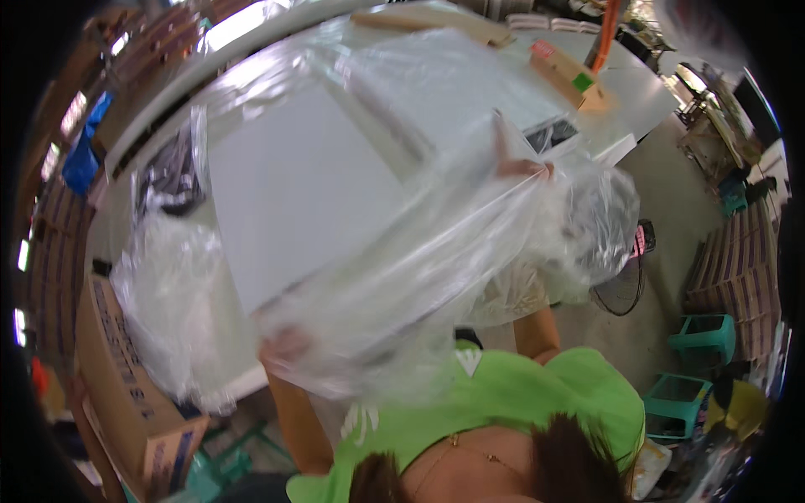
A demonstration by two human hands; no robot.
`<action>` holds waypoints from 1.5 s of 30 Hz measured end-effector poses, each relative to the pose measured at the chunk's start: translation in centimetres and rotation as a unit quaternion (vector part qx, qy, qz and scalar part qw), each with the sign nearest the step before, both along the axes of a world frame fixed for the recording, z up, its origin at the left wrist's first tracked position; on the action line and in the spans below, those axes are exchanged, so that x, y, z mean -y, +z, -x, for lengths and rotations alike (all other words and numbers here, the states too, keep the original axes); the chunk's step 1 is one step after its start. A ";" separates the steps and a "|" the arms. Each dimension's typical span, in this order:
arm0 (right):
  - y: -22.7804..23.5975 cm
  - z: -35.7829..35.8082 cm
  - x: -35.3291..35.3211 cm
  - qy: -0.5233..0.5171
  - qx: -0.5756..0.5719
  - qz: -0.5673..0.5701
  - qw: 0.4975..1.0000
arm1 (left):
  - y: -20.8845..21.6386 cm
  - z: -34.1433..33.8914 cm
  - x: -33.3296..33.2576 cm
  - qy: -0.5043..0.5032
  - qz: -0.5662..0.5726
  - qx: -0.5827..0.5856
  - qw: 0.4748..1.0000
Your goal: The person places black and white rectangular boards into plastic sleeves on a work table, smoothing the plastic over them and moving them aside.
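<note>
A big clear plastic bag [419, 243] is stretched over a flat white panel [298, 189] in front of me. My left hand [283, 344] grips the bag and the panel's near corner from below, seen through the plastic. Up at the right, my right hand [520, 168] pinches the bag's far edge, fingers closed on the film. The bag's loose end billows to the right of that hand.
A white table [637, 92] runs behind, with a brown cardboard box [566, 75] on it. More crumpled clear bags [168, 293] lie at the left above an open carton [126, 394]. Green plastic stools [704, 335] and a floor fan [625, 285] stand at the right.
</note>
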State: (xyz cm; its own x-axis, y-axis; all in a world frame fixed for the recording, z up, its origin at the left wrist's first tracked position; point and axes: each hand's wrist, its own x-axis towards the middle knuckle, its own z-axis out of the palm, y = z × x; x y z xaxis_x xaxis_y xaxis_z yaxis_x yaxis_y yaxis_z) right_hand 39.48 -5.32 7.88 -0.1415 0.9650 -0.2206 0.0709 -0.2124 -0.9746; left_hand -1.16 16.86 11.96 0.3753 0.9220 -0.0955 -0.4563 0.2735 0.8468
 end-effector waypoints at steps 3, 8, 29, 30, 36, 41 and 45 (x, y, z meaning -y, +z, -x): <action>0.9 -0.5 0.5 -0.053 0.007 -0.012 0.998 | 1.4 1.1 -2.6 0.026 -0.034 0.080 0.996; 0.3 -1.0 -1.3 -0.116 -0.032 -0.029 0.992 | 4.0 4.8 -5.9 0.003 -0.103 0.316 0.943; -2.6 2.5 -6.5 -0.003 -0.317 0.196 0.928 | -1.8 9.5 -5.3 -0.119 -0.091 0.479 0.865; -2.9 3.2 -6.2 -0.005 -0.350 0.208 0.913 | -1.1 8.9 -5.9 -0.103 -0.074 0.506 0.853; -1.0 0.3 -7.0 -0.027 -0.446 -0.001 0.894 | 0.1 6.5 -3.8 -0.241 -0.051 0.516 0.820; 1.9 -4.7 -6.8 -0.146 -0.429 -0.070 0.889 | -0.4 8.0 3.1 -0.183 -0.086 0.229 0.952; 3.2 -3.8 -6.8 -0.253 -0.382 -0.105 0.882 | 1.2 5.5 5.1 0.021 -0.030 0.009 0.999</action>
State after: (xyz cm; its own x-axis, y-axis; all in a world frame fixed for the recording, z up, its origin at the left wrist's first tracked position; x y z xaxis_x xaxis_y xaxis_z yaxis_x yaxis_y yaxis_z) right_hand 43.25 1.47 11.05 0.2893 0.9556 -0.0559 -0.6768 0.1629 -0.7179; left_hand -6.67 11.72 13.15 0.3368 0.9410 -0.0335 -0.4823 0.2029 0.8522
